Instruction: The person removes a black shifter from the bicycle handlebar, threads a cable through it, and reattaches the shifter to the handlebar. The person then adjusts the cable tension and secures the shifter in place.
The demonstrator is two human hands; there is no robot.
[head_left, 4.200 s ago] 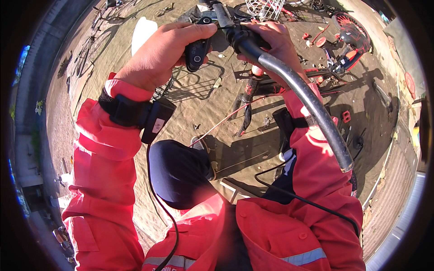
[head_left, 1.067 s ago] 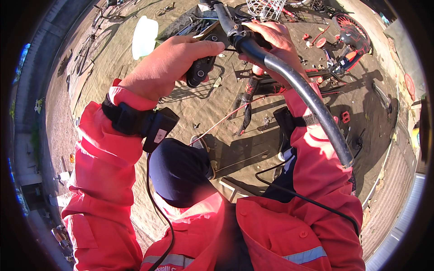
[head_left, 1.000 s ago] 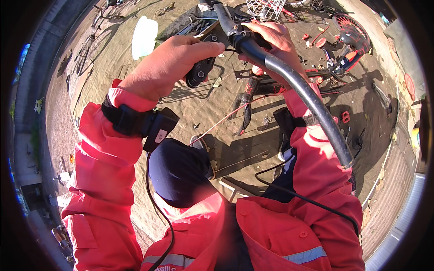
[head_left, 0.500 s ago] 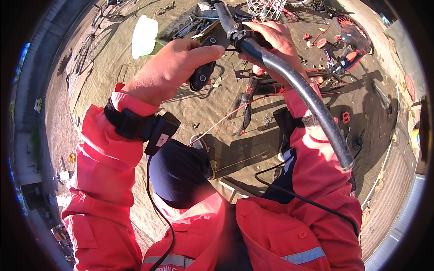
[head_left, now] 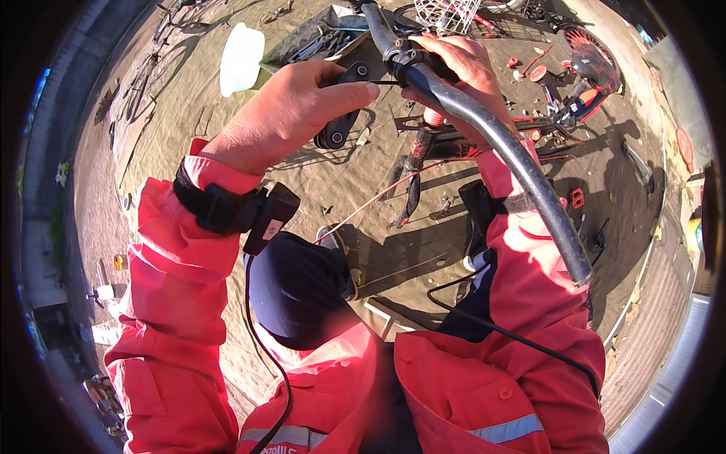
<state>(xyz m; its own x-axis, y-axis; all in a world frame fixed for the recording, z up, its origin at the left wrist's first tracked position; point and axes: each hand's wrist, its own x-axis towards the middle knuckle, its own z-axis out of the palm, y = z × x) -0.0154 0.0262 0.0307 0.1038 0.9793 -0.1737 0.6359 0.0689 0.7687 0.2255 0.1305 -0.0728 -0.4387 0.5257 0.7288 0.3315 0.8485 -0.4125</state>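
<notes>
A black bent handlebar [head_left: 505, 147] with a clamp [head_left: 403, 59] at its middle is held up in front of me. My right hand [head_left: 467, 72] wraps round the clamp area from the far right side, some fingers hidden behind the bar. In my left hand [head_left: 299, 110] is a black folding hex key set [head_left: 336, 132], gripped between thumb and fingers. One thin key reaches from it to the clamp; its very tip is hidden there.
A red and black bicycle frame [head_left: 454, 144] lies on the ground cloth beyond my hands. Behind my left hand are a pale basin [head_left: 242, 60] and a tray of tools [head_left: 321, 45]. A white wire basket [head_left: 446, 13] and a red pedal [head_left: 578, 198] lie farther right.
The hex key set has turned slightly in my left hand, and the left fingers have shifted with it. The handlebar and my right hand stay nearly where they were.
</notes>
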